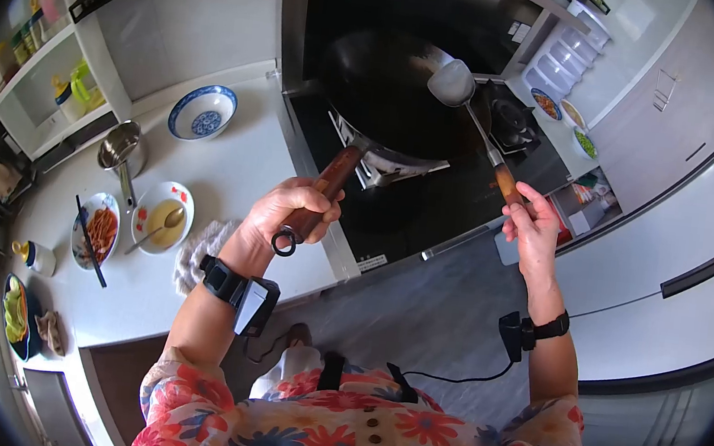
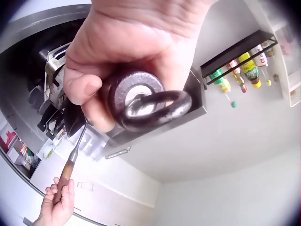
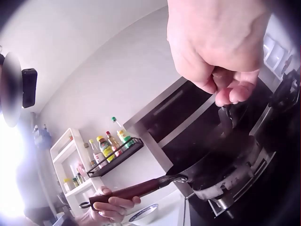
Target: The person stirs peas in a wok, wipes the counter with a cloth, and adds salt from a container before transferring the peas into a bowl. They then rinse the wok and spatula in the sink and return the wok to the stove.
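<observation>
My left hand (image 1: 289, 210) grips the dark wooden handle (image 1: 338, 171) of a black wok (image 1: 379, 95). The handle's ring end (image 2: 157, 110) faces the left wrist view. The wok sits over the stand of the left burner, and its inside looks dark. In my right hand (image 1: 535, 233), thumb and fingers pinch the wooden handle of a wok spatula (image 1: 452, 83). Its metal blade is raised over the wok's right side, and its shaft slants down toward me. In the right wrist view, my hand hides most of the spatula.
Left on the counter are a blue-patterned bowl (image 1: 203, 113), a metal saucepan (image 1: 122, 146), a bowl of yellow liquid with a spoon (image 1: 162, 218), and a plate of shredded food (image 1: 100, 231) with chopsticks. A bare burner (image 1: 512, 117) and small filled bowls (image 1: 585, 143) are to the right.
</observation>
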The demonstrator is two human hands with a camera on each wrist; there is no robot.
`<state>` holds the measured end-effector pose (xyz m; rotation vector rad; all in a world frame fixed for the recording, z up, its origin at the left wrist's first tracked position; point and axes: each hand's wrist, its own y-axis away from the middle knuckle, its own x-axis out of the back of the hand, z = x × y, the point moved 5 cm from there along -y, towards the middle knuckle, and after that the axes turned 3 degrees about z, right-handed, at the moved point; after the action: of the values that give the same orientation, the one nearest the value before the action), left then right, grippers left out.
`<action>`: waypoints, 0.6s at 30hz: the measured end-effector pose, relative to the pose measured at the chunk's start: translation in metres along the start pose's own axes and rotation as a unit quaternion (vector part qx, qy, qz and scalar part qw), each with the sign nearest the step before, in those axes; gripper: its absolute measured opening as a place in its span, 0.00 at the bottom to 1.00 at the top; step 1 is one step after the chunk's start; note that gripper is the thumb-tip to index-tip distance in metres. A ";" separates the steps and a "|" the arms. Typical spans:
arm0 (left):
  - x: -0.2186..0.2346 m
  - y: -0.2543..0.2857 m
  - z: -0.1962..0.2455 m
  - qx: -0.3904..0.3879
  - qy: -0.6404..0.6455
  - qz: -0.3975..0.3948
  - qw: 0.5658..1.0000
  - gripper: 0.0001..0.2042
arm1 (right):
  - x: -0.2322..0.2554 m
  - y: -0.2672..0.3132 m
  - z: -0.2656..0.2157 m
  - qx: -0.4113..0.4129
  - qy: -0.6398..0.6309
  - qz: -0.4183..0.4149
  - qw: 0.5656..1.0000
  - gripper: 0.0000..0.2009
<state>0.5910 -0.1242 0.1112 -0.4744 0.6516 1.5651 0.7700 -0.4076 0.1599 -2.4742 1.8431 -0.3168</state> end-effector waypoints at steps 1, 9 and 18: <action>0.004 -0.008 0.001 0.009 0.001 -0.008 1.000 0.19 | -0.001 -0.006 0.003 -0.005 0.010 0.013 1.000 0.16; 0.028 -0.026 0.025 0.050 0.008 -0.031 0.998 0.20 | -0.013 -0.038 0.017 -0.005 0.076 0.037 0.996 0.16; 0.061 -0.012 0.050 0.080 0.034 -0.049 0.995 0.24 | -0.025 -0.047 0.006 0.173 0.252 -0.007 0.952 0.17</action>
<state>0.6004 -0.0455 0.1074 -0.4347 0.7880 1.3969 0.8085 -0.3705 0.1576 -2.2965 1.7121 -1.2566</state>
